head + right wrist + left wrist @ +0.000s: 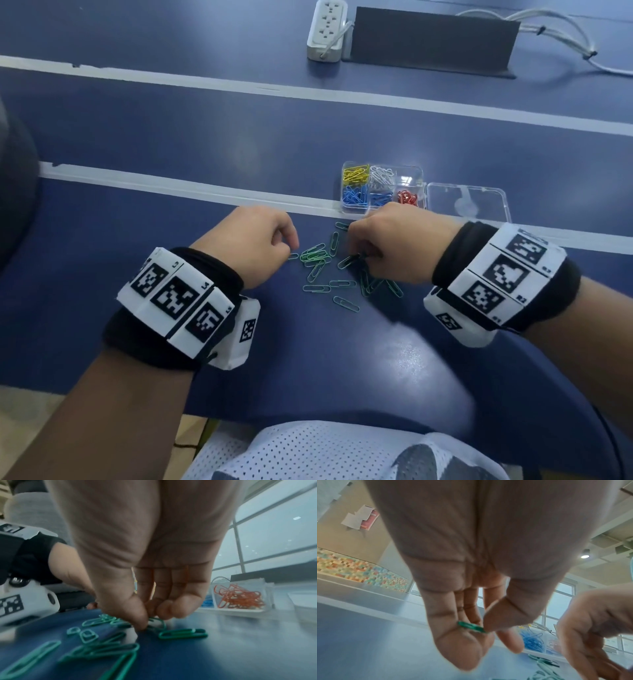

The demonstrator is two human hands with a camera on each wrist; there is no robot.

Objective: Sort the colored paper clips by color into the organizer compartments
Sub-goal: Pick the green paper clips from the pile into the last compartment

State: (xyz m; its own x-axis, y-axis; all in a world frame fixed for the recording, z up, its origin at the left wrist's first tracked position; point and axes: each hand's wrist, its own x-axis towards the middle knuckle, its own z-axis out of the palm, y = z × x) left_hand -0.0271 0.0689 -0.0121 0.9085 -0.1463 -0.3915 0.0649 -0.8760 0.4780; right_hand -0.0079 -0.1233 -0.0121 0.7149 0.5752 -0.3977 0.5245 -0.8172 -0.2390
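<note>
Green paper clips (320, 262) (loose on the blue table (171, 144)) were pinched by both the left hand (253, 245) and the right hand (394, 245).

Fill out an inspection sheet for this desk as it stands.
Surface: blue desk with white strips.
Job's things: clear organizer holding yellow, white, blue and red clips; one compartment empty; green clips loose on the desk.
Clutter: organizer lid open beside it.
Hands: left hand pinches a green clip; right hand pinches at the pile.
Cables: power strip, white cables.
Surroundings: windows, ceiling light.
</note>
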